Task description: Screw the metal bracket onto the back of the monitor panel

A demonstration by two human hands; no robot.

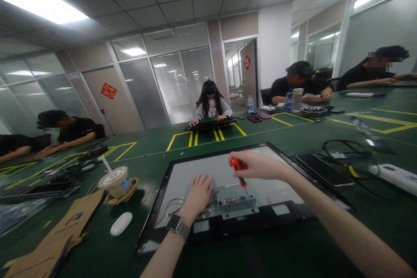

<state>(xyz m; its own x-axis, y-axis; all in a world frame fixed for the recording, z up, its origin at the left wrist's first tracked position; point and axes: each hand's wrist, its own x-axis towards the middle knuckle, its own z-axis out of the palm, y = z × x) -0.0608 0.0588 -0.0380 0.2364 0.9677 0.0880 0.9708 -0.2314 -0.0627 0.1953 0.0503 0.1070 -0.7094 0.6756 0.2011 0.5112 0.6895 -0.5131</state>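
In front of me a flat display panel (283, 184) with a black frame lies back side up on the green table. My right hand (249, 164) is closed around the orange handle of a screwdriver (237, 167), whose shaft points down at a metal bracket (224, 213) near the panel's lower edge. Whether the tip sits in a screw is too small to tell. My left hand (198, 193) lies flat with fingers stretched out on the panel, just left of the bracket. Thin wires (167, 208) run beside that hand. A watch (178, 225) is on my left wrist.
Left of the panel are a drink cup (115, 180) with a straw, a white oval case (121, 224) and cardboard (61, 234). A phone (322, 168), black cables (345, 150) and a white device (395, 176) lie right. Several people sit around the table, one opposite (211, 106).
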